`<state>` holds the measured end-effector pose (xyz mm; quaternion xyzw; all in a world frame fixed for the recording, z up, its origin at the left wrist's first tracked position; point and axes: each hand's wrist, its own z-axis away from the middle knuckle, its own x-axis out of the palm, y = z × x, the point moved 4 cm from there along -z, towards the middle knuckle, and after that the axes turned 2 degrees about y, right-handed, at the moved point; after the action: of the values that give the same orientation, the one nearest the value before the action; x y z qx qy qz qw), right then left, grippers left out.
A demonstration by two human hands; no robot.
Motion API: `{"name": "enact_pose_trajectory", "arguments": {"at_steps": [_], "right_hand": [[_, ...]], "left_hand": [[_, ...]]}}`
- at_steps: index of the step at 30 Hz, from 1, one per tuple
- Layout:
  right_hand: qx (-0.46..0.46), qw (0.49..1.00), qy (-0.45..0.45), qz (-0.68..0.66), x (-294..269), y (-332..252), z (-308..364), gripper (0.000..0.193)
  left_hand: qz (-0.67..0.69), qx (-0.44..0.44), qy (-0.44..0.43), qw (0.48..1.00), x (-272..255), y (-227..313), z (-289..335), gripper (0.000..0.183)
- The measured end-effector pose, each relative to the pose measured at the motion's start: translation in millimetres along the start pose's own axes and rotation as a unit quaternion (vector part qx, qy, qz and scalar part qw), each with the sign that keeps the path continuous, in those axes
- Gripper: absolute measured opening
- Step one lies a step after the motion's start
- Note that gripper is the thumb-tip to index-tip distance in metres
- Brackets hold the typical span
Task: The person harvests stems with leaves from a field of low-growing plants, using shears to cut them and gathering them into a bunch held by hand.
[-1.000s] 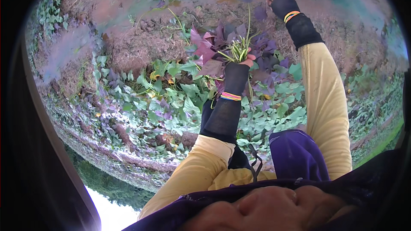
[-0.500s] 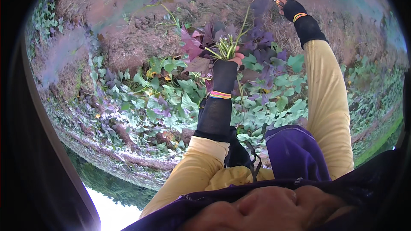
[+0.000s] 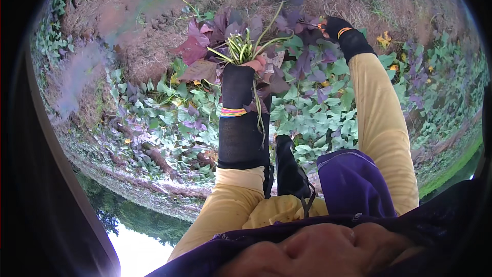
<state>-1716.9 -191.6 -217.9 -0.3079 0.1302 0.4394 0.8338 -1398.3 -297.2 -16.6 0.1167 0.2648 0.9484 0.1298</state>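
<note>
My left hand, in a black sleeve with coloured rubber bands at the wrist, is closed round a bunch of leafy vine stems. Pale green cut ends point up from the fist, and broad purple leaves fan out at its left. A few thin stems trail down beside the forearm. To the right and farther off, my right hand grips small orange-handled snips. Their dark blades point left at purple leaves; whether they touch a stem cannot be made out.
Low green and purple vines cover the ground between me and my hands. Brown soil with dry straw lies beyond. Yellow leaves show right of the snips. A purple cloth hangs near my right arm.
My left hand has shifted left with the bunch. My right hand has come nearer and slightly left with the snips, down to the leaves beside the bunch.
</note>
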Motion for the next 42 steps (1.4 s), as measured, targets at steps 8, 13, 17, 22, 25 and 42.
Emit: {"name": "enact_pose_trajectory", "arguments": {"at_steps": [8, 13, 17, 22, 25, 42], "right_hand": [[0.143, 0.841, 0.165, -0.495, -9.6, -12.6, 131.7, 0.04], [0.112, 0.734, 0.133, -0.656, 24.2, -119.0, 242.5, 0.046], [0.148, 0.615, 0.169, -0.756, 82.7, -123.4, 302.9, 0.037], [0.15, 0.48, 0.236, -0.831, 153.3, -112.9, 397.4, 0.032], [0.15, 0.44, 0.284, -0.839, 197.3, -85.0, 450.1, 0.033], [0.234, 0.61, 0.568, -0.501, 273.8, 2.9, 627.1, 0.023]], "left_hand": [[-0.04, 0.023, -0.033, 0.998, 34.5, -59.2, 36.2, 0.027], [-0.147, 0.066, -0.088, 0.983, 84.2, -127.1, 71.3, 0.031], [-0.291, 0.222, -0.116, 0.923, 118.5, -177.1, 142.6, 0.026], [-0.285, 0.083, -0.176, 0.938, 130.7, -249.7, 224.0, 0.015], [-0.19, -0.029, -0.184, 0.964, 142.5, -265.2, 264.2, 0.021], [0.021, -0.187, -0.186, 0.964, 165.3, -331.2, 261.3, 0.008]]}}
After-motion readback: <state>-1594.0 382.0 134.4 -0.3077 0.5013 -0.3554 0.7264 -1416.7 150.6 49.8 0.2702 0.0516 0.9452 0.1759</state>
